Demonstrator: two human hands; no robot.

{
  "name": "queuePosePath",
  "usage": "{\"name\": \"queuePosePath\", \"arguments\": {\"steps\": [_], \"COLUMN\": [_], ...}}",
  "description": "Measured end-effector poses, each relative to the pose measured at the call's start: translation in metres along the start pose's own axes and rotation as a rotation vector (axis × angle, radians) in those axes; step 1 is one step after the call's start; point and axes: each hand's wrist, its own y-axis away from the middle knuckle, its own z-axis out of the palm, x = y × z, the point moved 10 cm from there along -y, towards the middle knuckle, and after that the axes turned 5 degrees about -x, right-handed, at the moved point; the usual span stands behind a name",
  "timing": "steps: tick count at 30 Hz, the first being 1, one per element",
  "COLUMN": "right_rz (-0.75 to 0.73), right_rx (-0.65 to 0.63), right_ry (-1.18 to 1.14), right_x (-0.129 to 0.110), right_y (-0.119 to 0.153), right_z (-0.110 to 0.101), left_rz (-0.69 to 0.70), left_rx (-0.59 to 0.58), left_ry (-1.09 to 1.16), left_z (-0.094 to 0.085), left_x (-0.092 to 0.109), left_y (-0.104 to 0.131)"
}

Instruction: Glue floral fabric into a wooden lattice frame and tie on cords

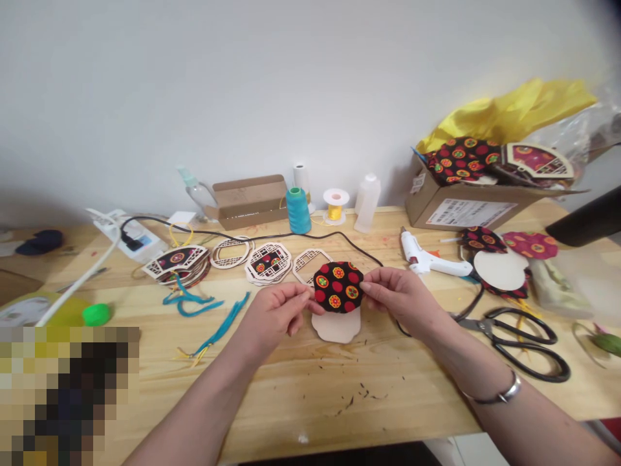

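Observation:
A black fabric piece with red dots and flowers (338,287) is held up between both hands near the middle of the table. My left hand (284,310) pinches its left edge, and my right hand (395,294) pinches its right edge; a bracelet circles the right wrist. Below the fabric, partly covered by it, lies a pale scalloped board (337,327). Just behind is a cut-out wooden frame (310,262), partly hidden by the fabric. A stack of scalloped lattice frames (269,262) sits to the left of it.
A white glue gun (431,257) and black-handled scissors (528,336) lie on the right, near a full cardboard box (466,207). Behind stand a teal thread cone (297,212) and a white bottle (367,202). Teal tassels (220,327) lie left; a black cable crosses the table.

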Motion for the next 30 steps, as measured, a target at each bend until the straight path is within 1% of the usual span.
{"name": "queuePosePath", "arguments": {"steps": [5,8,11,12,14,17,20,23,25,28,30], "right_rz": [-0.039,-0.062,-0.099,-0.11,-0.126,-0.141,-0.103,-0.029,0.012,0.036,0.038], "right_rx": [0.03,0.058,0.067,0.061,0.037,-0.024,-0.175,-0.332,-0.407,-0.445,-0.435], "right_ry": [-0.019,-0.065,-0.204,-0.266,-0.37,-0.431,-0.384,-0.245,-0.177,-0.153,-0.162], "right_x": [-0.005,-0.008,-0.014,-0.016,-0.019,-0.023,-0.022,-0.016,-0.013,-0.012,-0.011], "right_y": [0.001,0.002,0.001,0.001,0.0,0.001,0.005,0.014,0.019,0.021,0.019], "right_z": [-0.003,-0.007,-0.013,-0.014,-0.015,-0.012,0.004,0.021,0.029,0.034,0.034], "left_rz": [0.002,0.006,-0.002,-0.008,-0.027,-0.004,0.063,0.086,0.067,-0.001,-0.035], "left_rx": [0.029,0.122,0.244,0.267,0.27,0.232,0.185,0.066,-0.029,-0.172,-0.202], "left_ry": [0.014,-0.027,-0.14,-0.175,-0.222,-0.22,-0.112,0.001,0.028,-0.009,-0.045], "left_z": [-0.004,-0.015,-0.028,-0.031,-0.031,-0.026,-0.019,-0.005,0.006,0.021,0.024], "left_x": [0.001,0.002,0.006,0.007,0.007,0.011,0.018,0.02,0.019,0.011,0.005], "left_y": [-0.002,-0.002,0.002,0.003,0.004,0.005,0.006,0.008,0.009,0.01,0.009]}}
